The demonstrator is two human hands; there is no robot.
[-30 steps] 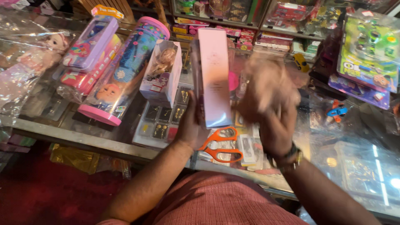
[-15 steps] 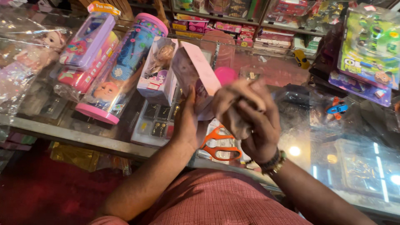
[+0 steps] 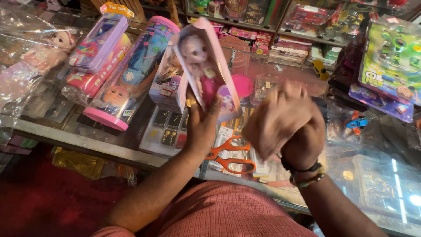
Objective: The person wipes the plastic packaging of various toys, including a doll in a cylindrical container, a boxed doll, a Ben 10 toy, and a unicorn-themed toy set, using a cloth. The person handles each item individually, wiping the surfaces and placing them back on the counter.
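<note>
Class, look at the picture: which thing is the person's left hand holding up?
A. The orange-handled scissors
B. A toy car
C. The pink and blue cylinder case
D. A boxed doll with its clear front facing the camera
D: the left hand grips the bottom of the boxed doll, raised above the glass counter, while the orange-handled scissors lie on the counter untouched.

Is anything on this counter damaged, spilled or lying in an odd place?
Nothing looks spilled or damaged. The only odd item is the orange scissors, lying among packaged toys on the glass counter. The left hand holds a doll box tilted; the right hand is blurred.
</note>
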